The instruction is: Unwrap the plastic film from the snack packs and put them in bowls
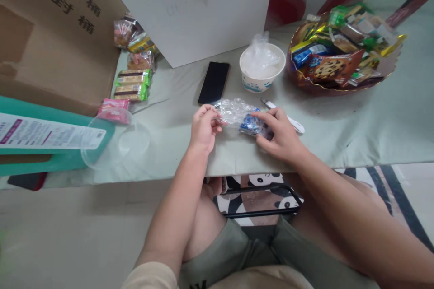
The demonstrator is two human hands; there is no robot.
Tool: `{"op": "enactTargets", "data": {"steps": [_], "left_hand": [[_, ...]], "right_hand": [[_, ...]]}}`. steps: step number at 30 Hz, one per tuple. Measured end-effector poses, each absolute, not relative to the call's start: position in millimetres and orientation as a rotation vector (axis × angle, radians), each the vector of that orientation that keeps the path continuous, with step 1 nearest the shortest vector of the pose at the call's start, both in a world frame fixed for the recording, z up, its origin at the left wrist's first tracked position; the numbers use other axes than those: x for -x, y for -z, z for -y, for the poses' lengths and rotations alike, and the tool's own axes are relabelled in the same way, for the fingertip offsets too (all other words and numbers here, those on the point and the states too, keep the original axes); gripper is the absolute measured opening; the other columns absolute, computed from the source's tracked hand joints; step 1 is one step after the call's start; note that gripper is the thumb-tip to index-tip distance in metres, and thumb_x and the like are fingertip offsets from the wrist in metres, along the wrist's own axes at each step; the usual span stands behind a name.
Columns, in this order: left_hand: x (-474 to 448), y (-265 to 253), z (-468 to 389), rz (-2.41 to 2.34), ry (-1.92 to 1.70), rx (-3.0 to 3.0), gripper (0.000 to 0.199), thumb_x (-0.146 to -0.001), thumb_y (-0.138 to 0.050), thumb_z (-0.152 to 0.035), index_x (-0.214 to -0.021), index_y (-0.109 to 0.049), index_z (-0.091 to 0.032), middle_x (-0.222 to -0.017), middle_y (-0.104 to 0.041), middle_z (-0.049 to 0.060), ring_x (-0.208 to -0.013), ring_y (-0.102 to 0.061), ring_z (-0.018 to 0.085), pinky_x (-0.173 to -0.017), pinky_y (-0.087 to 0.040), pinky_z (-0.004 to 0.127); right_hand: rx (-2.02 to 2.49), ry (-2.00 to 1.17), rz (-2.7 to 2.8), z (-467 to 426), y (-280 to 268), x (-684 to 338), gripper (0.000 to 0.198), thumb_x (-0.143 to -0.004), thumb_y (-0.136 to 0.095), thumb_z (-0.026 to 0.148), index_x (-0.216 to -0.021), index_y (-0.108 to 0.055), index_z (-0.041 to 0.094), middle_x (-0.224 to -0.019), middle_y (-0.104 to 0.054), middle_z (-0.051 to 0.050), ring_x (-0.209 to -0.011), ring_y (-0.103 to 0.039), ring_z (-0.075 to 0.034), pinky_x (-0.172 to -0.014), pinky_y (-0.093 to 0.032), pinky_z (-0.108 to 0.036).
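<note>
My left hand (204,128) pinches one end of a clear plastic bag (233,112) above the cloth-covered table. Inside or under the bag's right end lies a blue snack packet (250,123); which of the two I cannot tell. The thumb and fingers of my right hand (280,135) close around that packet from the right. Just behind the right hand, a white-handled peeler or knife (295,125) rests on the cloth, partly hidden by the fingers. A black phone (214,82) lies flat beyond my left hand. Behind the bag stands a paper tub (258,82) with crumpled clear plastic in it.
A gold-rimmed bowl (342,91) heaped with wrapped snacks stands at the right. Several packets (130,85) line a cardboard box (68,67) at the left. A clear plastic tub (134,144) sits by a green box (64,140). A white box (203,4) closes off the back.
</note>
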State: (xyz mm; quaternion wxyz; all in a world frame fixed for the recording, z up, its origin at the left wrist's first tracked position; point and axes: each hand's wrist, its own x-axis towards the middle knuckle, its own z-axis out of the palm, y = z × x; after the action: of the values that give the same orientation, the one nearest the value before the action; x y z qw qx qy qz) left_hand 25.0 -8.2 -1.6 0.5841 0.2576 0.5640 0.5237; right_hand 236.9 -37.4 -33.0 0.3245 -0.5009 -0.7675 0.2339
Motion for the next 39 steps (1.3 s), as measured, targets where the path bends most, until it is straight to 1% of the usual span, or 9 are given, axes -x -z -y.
{"op": "enactTargets", "data": {"steps": [6,9,12,16,22,27,34,36,39], "left_hand": [[-16.2,7.4,6.5,-1.434,-1.344,-0.721,0.014,-0.060,-0.053,-0.016,-0.065,-0.041,-0.022,-0.049,-0.049,-0.006,-0.040,-0.047,0.007,-0.037,-0.028,0.017],[-15.6,11.0,7.6,-1.379,-1.260,-0.816,0.013,-0.071,-0.062,-0.025,-0.076,-0.050,-0.023,-0.056,-0.050,-0.006,-0.043,-0.048,0.008,-0.039,-0.031,0.019],[-17.5,14.7,9.8,-1.350,-1.070,-1.028,0.025,-0.071,-0.076,-0.037,-0.080,-0.059,-0.021,-0.060,-0.054,-0.004,-0.047,-0.049,0.009,-0.041,-0.034,0.021],[-17.6,16.1,10.9,-1.382,-1.053,-1.121,0.027,-0.072,-0.077,-0.038,-0.068,-0.057,-0.020,-0.053,-0.047,-0.006,-0.045,-0.040,0.007,-0.042,-0.031,0.021],[-5.5,12.9,5.5,-1.422,-1.180,-0.989,0.024,-0.069,-0.079,-0.035,-0.070,-0.060,-0.020,-0.053,-0.044,-0.007,-0.043,-0.036,0.006,-0.039,-0.027,0.020],[10.2,12.8,1.7,-1.531,-1.210,-0.965,0.022,-0.066,-0.078,-0.034,-0.069,-0.062,-0.019,-0.053,-0.044,-0.007,-0.042,-0.036,0.006,-0.038,-0.025,0.021],[17.3,15.1,7.5,-1.683,-1.181,-1.289,0.009,-0.072,-0.071,-0.027,-0.078,-0.069,-0.020,-0.051,-0.037,-0.008,-0.045,-0.035,0.008,-0.046,-0.030,0.023],[18.2,15.1,9.4,-1.722,-1.221,-1.434,0.007,-0.076,-0.070,-0.027,-0.080,-0.069,-0.021,-0.054,-0.038,-0.007,-0.050,-0.037,0.010,-0.052,-0.034,0.023],[19.5,15.0,11.1,-1.745,-1.338,-1.582,0.010,-0.079,-0.069,-0.030,-0.085,-0.070,-0.022,-0.076,-0.056,0.000,-0.070,-0.054,0.013,-0.060,-0.042,0.024]], "right_hand": [[1.206,-0.677,2.010,39.2,27.8,-238.7,0.011,-0.080,-0.061,0.021,-0.091,-0.058,0.022,-0.109,-0.058,-0.011,-0.106,-0.060,-0.028,-0.092,-0.050,-0.044],[1.154,-0.725,2.000,39.3,26.2,-238.2,0.008,-0.085,-0.061,0.025,-0.086,-0.054,0.023,-0.125,-0.063,-0.013,-0.118,-0.061,-0.030,-0.099,-0.049,-0.046],[1.145,-0.707,1.989,39.2,26.8,-237.7,0.002,-0.088,-0.058,0.021,-0.088,-0.057,0.023,-0.126,-0.066,-0.012,-0.117,-0.064,-0.027,-0.097,-0.050,-0.043],[1.153,-0.669,1.931,37.6,28.6,-239.0,0.006,-0.092,-0.057,0.022,-0.087,-0.060,0.023,-0.112,-0.069,-0.009,-0.106,-0.067,-0.023,-0.092,-0.051,-0.040],[1.342,-0.536,1.834,31.5,28.9,-254.7,0.005,-0.090,-0.057,0.023,-0.090,-0.062,0.024,-0.085,-0.067,-0.004,-0.081,-0.063,-0.021,-0.077,-0.050,-0.036],[1.459,-0.395,1.729,27.3,25.6,-273.9,0.029,-0.089,-0.057,0.026,-0.116,-0.067,0.025,-0.086,-0.065,-0.005,-0.081,-0.063,-0.022,-0.078,-0.051,-0.039],[1.640,-0.287,1.680,31.8,15.1,-279.1,0.017,-0.080,-0.052,0.012,-0.081,-0.066,0.023,-0.088,-0.062,-0.009,-0.086,-0.062,-0.027,-0.081,-0.050,-0.044],[1.564,-0.242,1.659,33.8,12.5,-277.9,0.020,-0.075,-0.051,0.008,-0.081,-0.064,0.022,-0.092,-0.061,-0.011,-0.090,-0.063,-0.028,-0.084,-0.051,-0.046],[1.357,-0.285,1.774,35.4,11.2,-274.1,0.026,-0.077,-0.053,0.010,-0.096,-0.066,0.021,-0.106,-0.067,-0.014,-0.103,-0.066,-0.031,-0.092,-0.051,-0.049]]}}
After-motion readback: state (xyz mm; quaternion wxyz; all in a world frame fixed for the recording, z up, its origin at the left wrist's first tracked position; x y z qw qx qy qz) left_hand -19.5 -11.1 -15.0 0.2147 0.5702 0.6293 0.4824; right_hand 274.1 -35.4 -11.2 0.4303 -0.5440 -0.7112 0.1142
